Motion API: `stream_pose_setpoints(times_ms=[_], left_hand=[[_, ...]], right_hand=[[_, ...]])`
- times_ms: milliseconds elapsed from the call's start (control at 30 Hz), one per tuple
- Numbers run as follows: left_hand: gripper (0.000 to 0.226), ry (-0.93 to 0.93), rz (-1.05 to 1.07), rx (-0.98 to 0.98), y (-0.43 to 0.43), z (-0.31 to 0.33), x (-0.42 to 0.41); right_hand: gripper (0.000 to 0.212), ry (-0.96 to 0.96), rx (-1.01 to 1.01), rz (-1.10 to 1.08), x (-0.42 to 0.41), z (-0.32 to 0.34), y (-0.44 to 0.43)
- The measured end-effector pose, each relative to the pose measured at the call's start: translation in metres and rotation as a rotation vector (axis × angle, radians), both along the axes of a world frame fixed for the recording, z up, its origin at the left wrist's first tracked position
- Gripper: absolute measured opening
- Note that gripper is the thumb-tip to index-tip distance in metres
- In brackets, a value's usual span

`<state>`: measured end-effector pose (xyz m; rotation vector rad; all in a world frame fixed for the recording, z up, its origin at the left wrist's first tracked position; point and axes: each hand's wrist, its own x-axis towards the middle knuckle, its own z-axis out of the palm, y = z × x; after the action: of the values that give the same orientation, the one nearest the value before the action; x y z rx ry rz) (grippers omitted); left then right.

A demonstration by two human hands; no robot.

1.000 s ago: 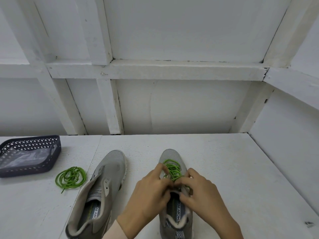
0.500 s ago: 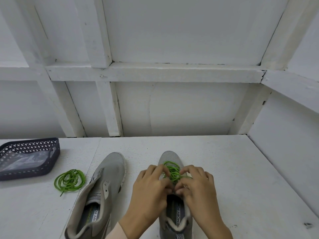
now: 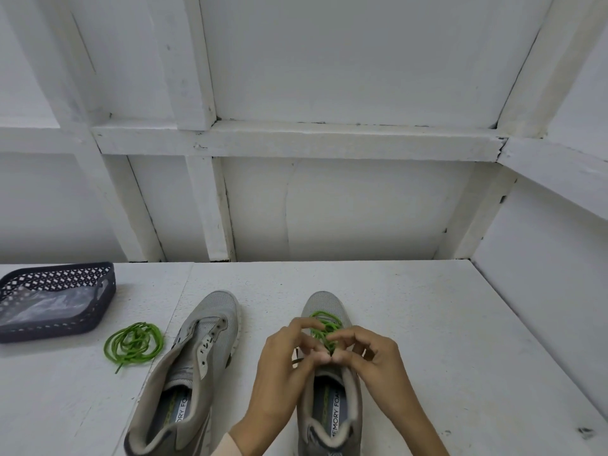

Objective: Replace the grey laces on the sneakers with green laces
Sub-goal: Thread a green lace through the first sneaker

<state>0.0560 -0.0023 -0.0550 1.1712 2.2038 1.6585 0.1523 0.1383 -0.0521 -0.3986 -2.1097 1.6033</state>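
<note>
Green lace (image 3: 324, 327) threaded across the front of the right-hand grey sneaker (image 3: 324, 302) on a white table (image 3: 427, 340). Pinched by left hand (image 3: 283, 373) and right hand (image 3: 378, 366), fingers curled, thumbs touching. To the left: 2nd sneaker (image 3: 214, 317), unlaced, then coiled spare lace (image 3: 133, 343), then dark basket (image 3: 49, 332) holding clear plastic.

The left hand (image 3: 283, 366) and right hand (image 3: 371, 363) lift their fingers into arches, thumbs now meeting, pinching the green lace (image 3: 324, 324) and baring more of it than a second ago.
</note>
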Motion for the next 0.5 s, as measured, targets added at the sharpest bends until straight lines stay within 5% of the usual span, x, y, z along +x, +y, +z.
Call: stream_pose_setpoints(times_ms=[500], left_hand=[[0.047,-0.257,0.009,0.052,0.005,-0.006,-0.004]], right_hand=[[0.020,0.091,0.008,0.181,-0.011,-0.006,0.016]])
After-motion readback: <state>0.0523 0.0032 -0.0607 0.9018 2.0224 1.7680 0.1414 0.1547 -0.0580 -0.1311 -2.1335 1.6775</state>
